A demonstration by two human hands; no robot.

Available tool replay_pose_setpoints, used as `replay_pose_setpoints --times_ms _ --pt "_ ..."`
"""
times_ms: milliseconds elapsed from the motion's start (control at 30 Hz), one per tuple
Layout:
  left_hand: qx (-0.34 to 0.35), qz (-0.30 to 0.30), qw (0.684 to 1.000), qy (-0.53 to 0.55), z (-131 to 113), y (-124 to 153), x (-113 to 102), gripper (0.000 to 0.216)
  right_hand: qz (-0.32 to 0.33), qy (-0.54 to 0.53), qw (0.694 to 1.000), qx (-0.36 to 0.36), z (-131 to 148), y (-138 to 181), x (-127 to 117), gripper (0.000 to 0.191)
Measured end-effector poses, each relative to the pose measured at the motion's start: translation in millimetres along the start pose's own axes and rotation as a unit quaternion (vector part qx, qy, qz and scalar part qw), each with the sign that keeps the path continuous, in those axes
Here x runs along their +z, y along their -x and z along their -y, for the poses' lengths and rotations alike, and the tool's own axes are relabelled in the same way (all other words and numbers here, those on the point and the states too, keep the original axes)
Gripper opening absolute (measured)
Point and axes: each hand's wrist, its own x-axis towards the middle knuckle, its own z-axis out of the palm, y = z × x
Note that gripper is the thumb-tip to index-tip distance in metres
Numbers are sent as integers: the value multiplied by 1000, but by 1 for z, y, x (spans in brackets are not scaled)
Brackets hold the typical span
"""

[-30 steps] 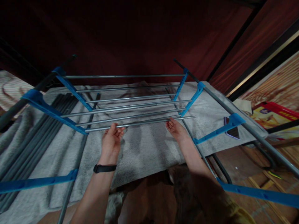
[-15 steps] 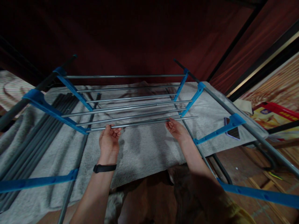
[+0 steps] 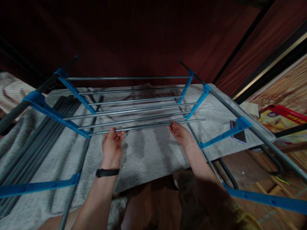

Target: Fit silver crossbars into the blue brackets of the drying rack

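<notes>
A drying rack with grey side tubes and blue plastic brackets [image 3: 51, 114] stands over a grey towel [image 3: 148, 153]. Several thin metal rods span the brackets. My left hand [image 3: 112, 146], palm up with a black band at the wrist, curls its fingers round the nearest thin rod [image 3: 146, 126]. Further right along the same rod, my right hand [image 3: 179, 133] grips it from below. That rod's right end juts past the right blue bracket [image 3: 199, 101].
A bundle of loose dark grey tubes [image 3: 31, 153] lies on the towel at the left. A phone [image 3: 238, 133] rests on the towel at the right. More blue brackets [image 3: 266, 198] stick out near me. A red and yellow box [image 3: 280, 119] sits far right.
The nearest rod has slid to the right, its right end now sticking further past the bracket. My left hand shifted slightly left and up along it.
</notes>
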Motion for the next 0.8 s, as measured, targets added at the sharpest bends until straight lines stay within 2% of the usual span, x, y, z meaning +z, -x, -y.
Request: replay_pose_setpoints --times_ms 233,500,800 --pt "25 -23 999 -7 -1 -7 -4 8 -33 -10 999 5 3 -4 -3 15" --pt "52 -17 999 -4 -3 -11 -10 8 -44 -17 999 -3 8 -4 -6 13" --pt "40 -15 999 -7 -2 -10 -8 3 -36 -7 999 -5 8 -4 -6 15"
